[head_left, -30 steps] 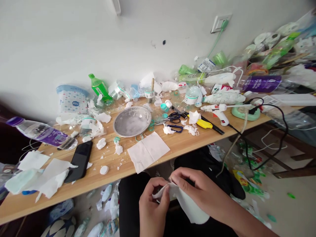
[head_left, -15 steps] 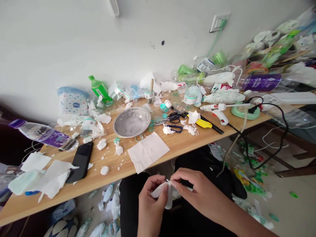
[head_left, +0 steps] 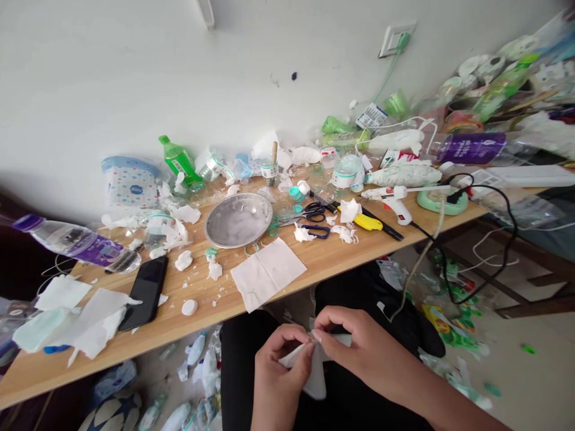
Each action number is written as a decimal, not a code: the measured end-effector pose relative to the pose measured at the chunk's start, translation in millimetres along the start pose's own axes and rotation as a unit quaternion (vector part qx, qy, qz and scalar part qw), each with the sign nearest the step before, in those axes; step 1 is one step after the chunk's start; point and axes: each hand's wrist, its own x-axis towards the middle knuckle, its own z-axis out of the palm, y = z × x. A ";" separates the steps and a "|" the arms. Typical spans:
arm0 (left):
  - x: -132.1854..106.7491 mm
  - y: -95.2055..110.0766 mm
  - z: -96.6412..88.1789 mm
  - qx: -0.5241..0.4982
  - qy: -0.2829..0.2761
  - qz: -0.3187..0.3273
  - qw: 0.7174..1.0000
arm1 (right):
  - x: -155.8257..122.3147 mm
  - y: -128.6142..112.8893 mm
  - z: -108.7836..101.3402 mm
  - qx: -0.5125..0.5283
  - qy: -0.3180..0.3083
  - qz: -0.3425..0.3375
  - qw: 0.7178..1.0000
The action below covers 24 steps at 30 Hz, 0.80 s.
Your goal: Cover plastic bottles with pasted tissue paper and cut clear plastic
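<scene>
Over my lap, below the table's front edge, both hands pinch one small piece of white tissue paper [head_left: 317, 374]. My left hand [head_left: 278, 377] grips its left part with thumb and fingers closed. My right hand [head_left: 354, 347] pinches the top edge, fingertips meeting those of the left hand. The tissue hangs down between them. On the wooden table [head_left: 188, 326] just above lies a flat white tissue sheet [head_left: 267, 272], with a metal dish [head_left: 238, 220] behind it.
A black phone [head_left: 144, 292] and more tissues [head_left: 85, 326] lie at the left, beside a purple-labelled water bottle [head_left: 74, 242]. Scissors [head_left: 309, 212], a yellow utility knife [head_left: 368, 222] and a glue gun [head_left: 395, 200] with a black cord sit at the right. Scraps litter the floor.
The hanging part of the tissue has become shorter and more bunched between my fingers. Both hands stay together over my lap, shifted only slightly.
</scene>
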 end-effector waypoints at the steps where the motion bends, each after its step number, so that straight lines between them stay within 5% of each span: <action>1: 0.0 -1.8 -1.7 -0.003 -0.007 0.004 1.000 | -0.5 0.4 -1.4 0.015 -0.012 0.003 1.000; 6: -1.2 -7.6 -5.6 -0.017 -0.051 0.029 0.998 | 0.2 2.2 -7.6 0.085 -0.067 0.016 0.994; 11: -5.0 -4.5 3.6 -0.051 0.003 -0.015 0.999 | -0.2 4.6 -7.8 0.090 -0.072 0.020 0.993; 13: -5.6 -3.7 7.7 -0.078 0.031 -0.069 0.994 | -3.4 6.3 -6.5 0.046 -0.017 -0.001 0.999; 15: -4.8 -4.2 10.3 -0.110 0.055 -0.118 0.985 | -9.0 7.5 -4.5 -0.057 0.106 -0.065 0.991; 18: -2.0 -5.5 11.3 -0.125 0.064 -0.140 0.980 | -20.2 6.7 1.1 -0.227 0.250 -0.203 0.919; 20: -0.4 -5.6 11.0 -0.127 0.068 -0.133 0.981 | -26.5 5.9 7.5 -0.278 0.235 -0.244 0.899; 24: 0.3 -5.8 11.3 -0.170 0.065 -0.137 0.974 | -28.6 13.9 23.5 -0.282 0.188 -0.211 0.917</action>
